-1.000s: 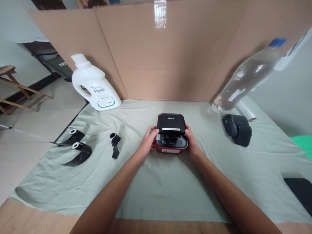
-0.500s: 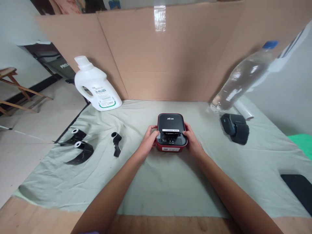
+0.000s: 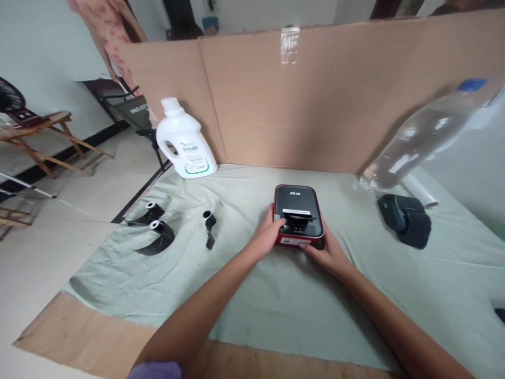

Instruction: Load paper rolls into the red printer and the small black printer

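Note:
A small label printer (image 3: pixel 296 197) with a black top and red sides is between my two hands over the green cloth. Black strip material pokes out of the slot in its lid. My left hand (image 3: pixel 267 231) grips the left side, with the thumb on the top edge near the slot. At the lower right corner, my right hand (image 3: pixel 329 252) is closed on the printer, its thumb along the front label and the other fingers hidden behind the right side. Whether the printer's base touches the cloth I cannot tell.
Rolls of black ribbon (image 3: pixel 161 237) and a smaller roll (image 3: pixel 209 226) lie to the left. A white detergent jug (image 3: pixel 189 142) and a large clear bottle (image 3: pixel 418 137) lean by the cardboard screen (image 3: pixel 284 116). Right are a black device (image 3: pixel 406 218) and a white roll (image 3: pixel 420 189). A person (image 3: pixel 108 37) stands behind.
The camera view has swung left, so everything sits further right. My right hand has slid from the printer's right side to its front lower corner. The printer looks slightly turned.

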A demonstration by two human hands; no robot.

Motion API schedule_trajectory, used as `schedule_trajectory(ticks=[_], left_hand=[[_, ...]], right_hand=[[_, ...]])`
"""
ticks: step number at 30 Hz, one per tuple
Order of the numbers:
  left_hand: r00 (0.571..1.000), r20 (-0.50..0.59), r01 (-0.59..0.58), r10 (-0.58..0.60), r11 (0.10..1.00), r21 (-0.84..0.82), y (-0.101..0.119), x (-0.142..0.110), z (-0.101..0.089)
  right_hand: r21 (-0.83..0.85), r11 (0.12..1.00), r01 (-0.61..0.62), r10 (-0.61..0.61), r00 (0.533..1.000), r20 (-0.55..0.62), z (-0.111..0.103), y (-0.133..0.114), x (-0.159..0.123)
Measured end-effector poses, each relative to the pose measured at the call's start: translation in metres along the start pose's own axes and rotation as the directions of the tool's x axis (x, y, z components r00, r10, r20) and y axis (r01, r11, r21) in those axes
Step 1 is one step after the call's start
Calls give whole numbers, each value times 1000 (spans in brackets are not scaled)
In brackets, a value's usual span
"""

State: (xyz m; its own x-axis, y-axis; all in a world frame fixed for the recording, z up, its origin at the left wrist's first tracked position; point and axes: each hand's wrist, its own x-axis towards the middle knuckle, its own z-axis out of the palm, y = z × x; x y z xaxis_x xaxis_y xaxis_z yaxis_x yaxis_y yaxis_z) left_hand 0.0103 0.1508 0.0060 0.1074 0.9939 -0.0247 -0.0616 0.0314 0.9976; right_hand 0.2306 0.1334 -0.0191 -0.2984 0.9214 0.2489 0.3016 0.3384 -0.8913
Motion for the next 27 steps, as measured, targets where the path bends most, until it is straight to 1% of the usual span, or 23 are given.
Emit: schedule_trajectory(ticks=[2,4,6,8,9,11,14,17,19,21,24,27], left_hand=[[999,-37,-37,36,999,-40,15,13,-10],[994,-63,-94,88,989,-110,36,25,-34],[986,-112,-140,121,974,-178,57,33,-68],[974,-188,-163,124,964,-210,72,37,-109],[965,-237,-168,116,962,-214,77,37,-130],[938,-335,-167,84,959,-228,78,36,-172],[890,-453,-102,-38,955,-279,70,34,-230],[834,-524,7,-173,953,-303,57,35,-275],[810,-547,51,-213,954,-297,50,38,-296],[805,-549,70,-225,955,-289,45,41,-308],[809,-540,87,-233,956,-282,39,47,-315],[814,-531,99,-233,958,-269,35,51,-317]], right_hand=[[-44,998,55,-57,997,-45,9,-14,23],[-73,989,125,-129,990,-53,24,-35,55],[-81,978,190,-194,980,-41,47,-60,89],[-46,970,241,-241,971,5,79,-82,122],[-27,966,256,-255,966,34,97,-90,136],[-11,962,272,-270,959,79,136,-101,162],[-6,961,278,-275,953,125,196,-104,190],[25,967,254,-255,953,166,244,-100,209],[26,972,233,-234,955,181,266,-97,216],[2,976,220,-217,961,170,280,-92,220],[-58,979,195,-185,972,145,288,-87,222],[-101,978,183,-166,973,158,288,-88,223]])
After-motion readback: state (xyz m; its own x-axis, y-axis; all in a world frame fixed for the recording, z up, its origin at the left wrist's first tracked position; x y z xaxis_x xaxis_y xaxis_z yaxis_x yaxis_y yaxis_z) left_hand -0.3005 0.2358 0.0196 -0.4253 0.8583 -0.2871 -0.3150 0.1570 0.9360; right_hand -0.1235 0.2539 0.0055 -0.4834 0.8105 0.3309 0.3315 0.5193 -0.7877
